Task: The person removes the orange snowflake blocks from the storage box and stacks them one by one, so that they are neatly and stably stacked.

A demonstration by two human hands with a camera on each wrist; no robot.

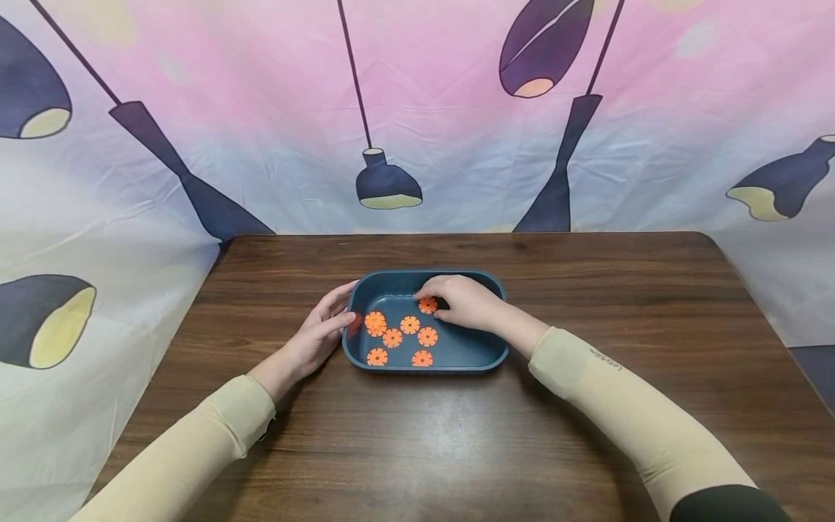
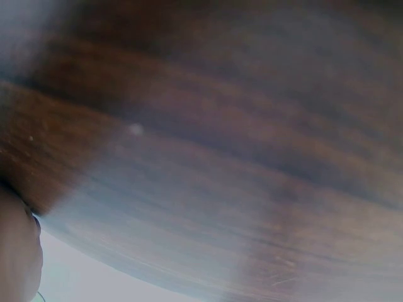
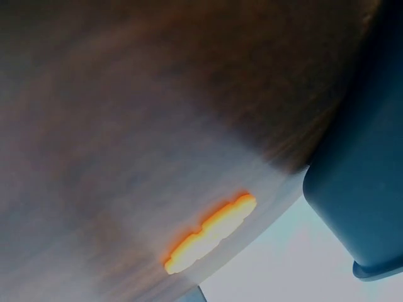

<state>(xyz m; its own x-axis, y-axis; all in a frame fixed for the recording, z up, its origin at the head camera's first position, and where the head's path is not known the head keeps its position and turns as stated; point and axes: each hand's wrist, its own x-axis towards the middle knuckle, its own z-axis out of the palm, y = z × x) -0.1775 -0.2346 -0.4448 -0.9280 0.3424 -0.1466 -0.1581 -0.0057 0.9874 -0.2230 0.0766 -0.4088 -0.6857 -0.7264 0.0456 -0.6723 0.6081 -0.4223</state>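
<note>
A dark blue oval-cornered tray (image 1: 457,368) sits on the wooden table. My left hand (image 1: 317,330) grips its left end, thumb over the rim and fingers along the outer wall. Reaching over the right rim, my right hand (image 1: 468,301) is inside the tray, with an orange notched disc (image 1: 427,305) between its curled thumb and fingers. Several similar discs (image 1: 392,338) lie on the tray floor, mostly toward its left and middle; two overlap near the left end. The left wrist view shows mainly blurred tabletop and a bit of hand (image 2: 19,248).
The brown wood-grain table (image 1: 417,442) runs back to a printed cloth (image 1: 300,109) with lamp drawings. In the right wrist view, a bright orange scalloped piece (image 3: 211,233) appears on the tabletop beside the tray's outer wall (image 3: 359,182).
</note>
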